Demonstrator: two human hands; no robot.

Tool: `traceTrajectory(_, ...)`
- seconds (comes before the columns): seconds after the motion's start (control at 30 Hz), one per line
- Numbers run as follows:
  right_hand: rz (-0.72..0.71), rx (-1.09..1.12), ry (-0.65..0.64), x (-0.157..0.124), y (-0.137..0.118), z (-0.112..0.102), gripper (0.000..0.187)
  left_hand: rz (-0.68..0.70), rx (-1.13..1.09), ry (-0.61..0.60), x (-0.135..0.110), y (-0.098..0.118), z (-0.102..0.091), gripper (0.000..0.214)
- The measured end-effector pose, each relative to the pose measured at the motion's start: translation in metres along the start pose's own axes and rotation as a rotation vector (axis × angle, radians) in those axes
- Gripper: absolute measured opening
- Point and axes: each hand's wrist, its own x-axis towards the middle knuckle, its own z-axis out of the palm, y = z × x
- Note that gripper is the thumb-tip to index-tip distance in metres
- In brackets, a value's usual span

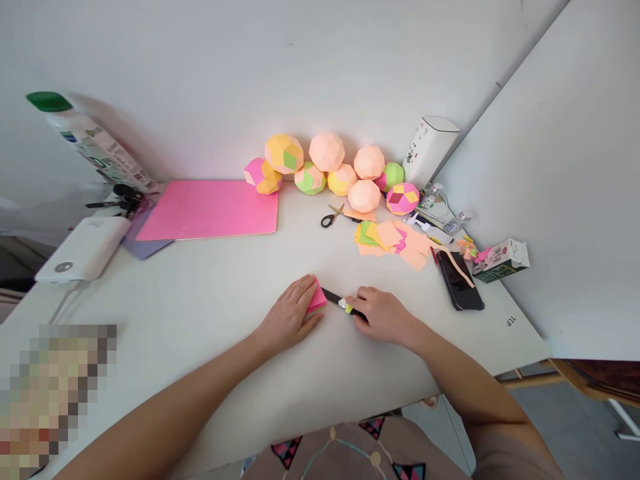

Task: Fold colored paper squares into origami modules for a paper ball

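Observation:
My left hand (293, 312) lies with its fingers stretched flat over a small pink paper pad (317, 300), pressing it to the table. Only the pad's right part shows; the rest is under my fingers. In my right hand (383, 313) is a utility knife (349, 307) with a black blade and a yellow-green and black handle. The blade points left, its tip at or very near the pad's right edge; whether it touches, I cannot tell.
Several paper polyhedron balls (327, 152) sit along the wall. Black-handled scissors (332, 217) and loose paper pieces (393, 241) lie ahead. A phone (459, 280) is at right, a large pink sheet (210, 212) at back left, a white device (83, 250) at left.

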Motion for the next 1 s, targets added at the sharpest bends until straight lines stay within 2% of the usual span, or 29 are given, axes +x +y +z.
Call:
traceTrajectory(0.2, 0.000, 0.004, 0.014, 0.000, 0.001, 0.003, 0.040, -0.085, -0.148, 0.156, 0.001, -0.009, -0.001, 0.035)
traceTrajectory(0.37, 0.000, 0.013, 0.007, -0.001, 0.001, 0.004, 0.041, -0.199, 0.048, 0.425, 0.007, -0.040, -0.014, 0.041)
traceTrajectory(0.47, -0.003, 0.020, 0.011, -0.001, 0.002, 0.004, 0.040, -0.275, 0.181, 0.360, 0.009, -0.052, -0.019, 0.044)
traceTrajectory(0.53, -0.003, 0.022, 0.016, -0.002, 0.002, 0.005, 0.040, -0.311, 0.249, 0.375, 0.009, -0.051, -0.019, 0.046)
traceTrajectory(0.57, -0.003, 0.020, 0.019, -0.002, 0.003, 0.005, 0.040, -0.295, 0.267, 0.398, 0.008, -0.047, -0.019, 0.049)
traceTrajectory(0.63, -0.005, 0.019, 0.023, -0.001, 0.003, 0.006, 0.040, -0.163, 0.222, 0.425, 0.007, -0.037, -0.018, 0.052)
traceTrajectory(0.67, -0.006, 0.018, 0.023, -0.001, 0.002, 0.006, 0.040, -0.049, 0.157, 0.379, 0.007, -0.031, -0.017, 0.053)
traceTrajectory(0.73, -0.005, 0.020, 0.026, -0.001, 0.001, 0.006, 0.040, 0.108, 0.014, 0.195, 0.006, -0.021, -0.014, 0.049)
traceTrajectory(0.77, -0.004, 0.021, 0.028, -0.001, 0.001, 0.006, 0.040, 0.122, -0.021, 0.138, 0.007, -0.018, -0.012, 0.046)
traceTrajectory(0.87, -0.005, 0.034, 0.023, -0.002, 0.003, 0.003, 0.041, 0.043, -0.063, 0.038, 0.009, -0.016, -0.010, 0.047)
traceTrajectory(1.0, -0.064, 0.135, 0.018, -0.006, 0.021, -0.005, 0.042, 0.015, -0.102, -0.053, 0.012, -0.022, -0.013, 0.049)
